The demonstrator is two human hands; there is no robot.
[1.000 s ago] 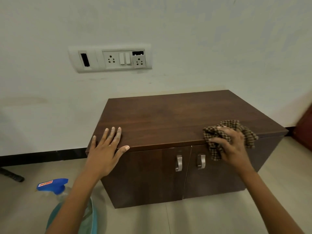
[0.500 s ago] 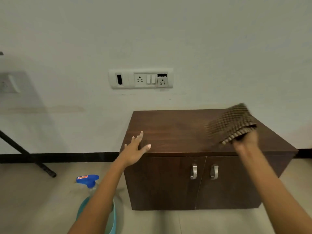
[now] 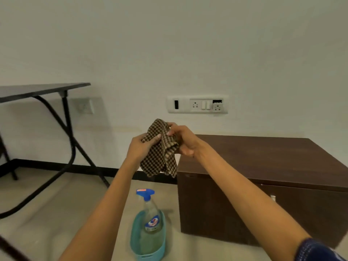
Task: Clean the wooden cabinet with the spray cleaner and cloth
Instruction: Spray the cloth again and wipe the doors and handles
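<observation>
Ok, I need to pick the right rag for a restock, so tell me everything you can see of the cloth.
The cloth is a soft, woven-looking fabric in a small brown-and-tan check. It is bunched and crumpled, held in the air between the left hand and the right hand, with its loose end hanging down. It is above the floor, left of the wooden cabinet, touching only the hands.

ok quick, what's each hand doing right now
Left hand: closed on the cloth.
Right hand: closed on the same cloth, from its other side.
</observation>
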